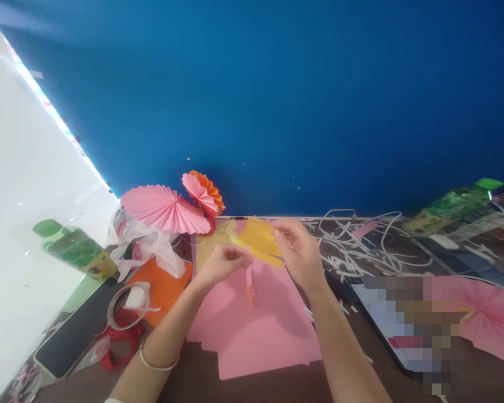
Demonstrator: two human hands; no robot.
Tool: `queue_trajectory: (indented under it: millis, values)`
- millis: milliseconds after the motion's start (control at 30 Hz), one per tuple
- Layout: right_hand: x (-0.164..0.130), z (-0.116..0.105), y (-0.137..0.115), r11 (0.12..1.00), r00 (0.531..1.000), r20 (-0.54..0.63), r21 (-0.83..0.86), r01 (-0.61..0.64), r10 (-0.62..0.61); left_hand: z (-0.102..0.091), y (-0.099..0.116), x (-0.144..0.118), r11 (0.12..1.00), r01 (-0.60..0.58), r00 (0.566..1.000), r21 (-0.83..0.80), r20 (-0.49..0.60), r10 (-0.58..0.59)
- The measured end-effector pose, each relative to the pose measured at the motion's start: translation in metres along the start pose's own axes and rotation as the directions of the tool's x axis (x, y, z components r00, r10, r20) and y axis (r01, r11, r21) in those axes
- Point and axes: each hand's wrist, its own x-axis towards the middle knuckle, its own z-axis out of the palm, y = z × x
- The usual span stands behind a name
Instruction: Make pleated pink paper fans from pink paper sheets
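My left hand (223, 265) is closed in a pinch on a narrow pink paper strip (248, 274). The strip hangs down, and its lower end is orange and looks folded or notched. My right hand (299, 252) is beside it with curled fingers, at the right edge of a yellow sheet (258, 238). What its fingertips hold, if anything, is hidden. A thin dark line shows near them, too blurred to name. Beneath both hands lie stacked pink paper sheets (252, 341), with a pale yellow sheet at their far left corner.
Pleated paper fans (168, 208) stand at the back left. On the left are a green-capped bottle (75, 249), a phone (73, 330), a tape roll (128, 307) and orange paper (172, 288). White cables (361, 252), another bottle (449, 210), a partly blurred device (378, 313) and a pink fan (491, 319) lie right.
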Motion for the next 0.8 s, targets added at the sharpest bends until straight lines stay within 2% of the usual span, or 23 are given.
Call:
queue_trajectory:
  millis: [67, 133, 200, 333, 433, 667, 800]
  values:
    - [-0.001, -0.008, -0.005, 0.993, 0.984, 0.175, -0.115, 0.003, 0.017, -0.002, 0.005, -0.002, 1.0, 0.021, 1.0, 0.015, -0.002, -0.021]
    - [-0.003, -0.012, -0.01, 0.981, 0.933, 0.35, -0.192, -0.012, 0.08, -0.002, 0.01, -0.005, 0.998, 0.041, 0.999, 0.055, -0.01, -0.04]
    - [-0.005, -0.012, -0.013, 0.976, 0.897, 0.427, -0.216, -0.016, 0.11, -0.002, 0.015, -0.008, 0.995, 0.025, 1.0, 0.099, -0.008, -0.024]
    - [-0.007, -0.002, -0.016, 0.987, 0.875, 0.481, -0.161, 0.018, 0.062, 0.002, 0.024, -0.015, 0.96, -0.056, 0.997, 0.275, -0.029, 0.066]
    - [-0.008, 0.005, -0.015, 0.993, 0.869, 0.492, -0.116, 0.003, 0.054, 0.005, 0.028, -0.019, 0.928, -0.129, 0.989, 0.348, -0.021, 0.146]
    - [-0.021, 0.007, 0.001, 0.984, 0.886, 0.437, 0.012, -0.179, 0.155, 0.007, 0.03, -0.021, 0.937, -0.168, 0.986, 0.305, 0.035, 0.165]
    - [-0.025, 0.009, 0.009, 0.971, 0.913, 0.362, 0.07, -0.23, 0.191, 0.006, 0.031, -0.02, 0.938, -0.158, 0.987, 0.31, 0.032, 0.155]
